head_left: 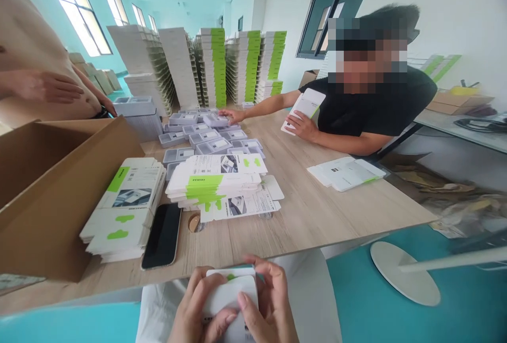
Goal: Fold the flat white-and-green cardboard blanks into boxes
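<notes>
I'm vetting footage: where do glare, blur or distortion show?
All in the head view: windows at upper left wash out; the leftmost stack leans, likely lens stretch; far-right clutter looks smeared; a mosaic blocks part of a co-worker; left hand, right hand and carton are distinct.

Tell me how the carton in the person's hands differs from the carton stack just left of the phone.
The carton is a single piece held in the left hand and right hand; the carton stack is many pieces lying on the table.
Fingers cover part of the carton, while the stack's top shows its printed picture.
Both are white with green and dark print.
</notes>
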`<state>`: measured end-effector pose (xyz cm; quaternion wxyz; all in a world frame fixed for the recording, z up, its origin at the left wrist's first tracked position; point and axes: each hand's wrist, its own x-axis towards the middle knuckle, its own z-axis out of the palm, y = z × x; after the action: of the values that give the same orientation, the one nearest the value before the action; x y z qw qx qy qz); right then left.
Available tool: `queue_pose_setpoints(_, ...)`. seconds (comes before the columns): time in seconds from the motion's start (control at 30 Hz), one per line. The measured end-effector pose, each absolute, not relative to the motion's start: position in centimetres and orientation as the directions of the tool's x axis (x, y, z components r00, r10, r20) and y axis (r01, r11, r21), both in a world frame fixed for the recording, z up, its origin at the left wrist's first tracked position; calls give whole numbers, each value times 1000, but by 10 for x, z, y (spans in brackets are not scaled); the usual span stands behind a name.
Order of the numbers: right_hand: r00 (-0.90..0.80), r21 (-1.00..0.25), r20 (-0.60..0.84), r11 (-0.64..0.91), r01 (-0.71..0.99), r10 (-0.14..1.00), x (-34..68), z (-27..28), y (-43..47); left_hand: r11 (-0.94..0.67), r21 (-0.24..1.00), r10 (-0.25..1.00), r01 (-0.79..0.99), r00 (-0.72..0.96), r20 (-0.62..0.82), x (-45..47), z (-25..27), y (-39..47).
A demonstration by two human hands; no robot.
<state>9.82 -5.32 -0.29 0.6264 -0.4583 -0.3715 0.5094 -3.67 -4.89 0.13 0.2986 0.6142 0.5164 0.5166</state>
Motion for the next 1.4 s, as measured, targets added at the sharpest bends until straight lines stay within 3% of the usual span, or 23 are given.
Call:
queue_pose_setpoints(0.13, 154, -968, 227, 241, -76, 961, 105, -7, -58, -176, 941, 979, 288, -52, 199, -39, 3, -54)
queue_pose_setpoints(0.33, 195, -918, 385, 353, 181, 902, 111, -13, -51, -47, 988, 976, 149, -203, 77, -19, 7, -64)
queue_pose_setpoints(0.57, 174, -731, 663, 579, 360, 729, 113, 26, -15, 78, 996, 876, -41, -474, -88, 14, 51, -55)
queue_pose_setpoints(0.73, 118, -525, 841, 743, 416, 528, 112, 45, -5, 87, 947, 921, -309, -339, -195, 9, 69, -41)
queue_pose_setpoints(0.83, 132, -478, 874, 775, 414, 468, 108, 52, -4, 28, 920, 925, -392, -340, -172, 6, 67, -37)
queue_pose_setpoints(0.97, 206, -509, 860, 761, 401, 467, 102, 59, -1, 57, 909, 895, -414, -381, -230, 8, 65, -35)
queue_pose_setpoints(1.2, 155, -532, 844, 766, 360, 514, 105, 60, 1, 95, 983, 871, -159, -465, -159, 14, 80, -36)
queue_pose_setpoints(1.4, 145, -586, 808, 750, 306, 571, 105, 59, 5, 36, 991, 877, -126, -471, -91, 13, 83, -37)
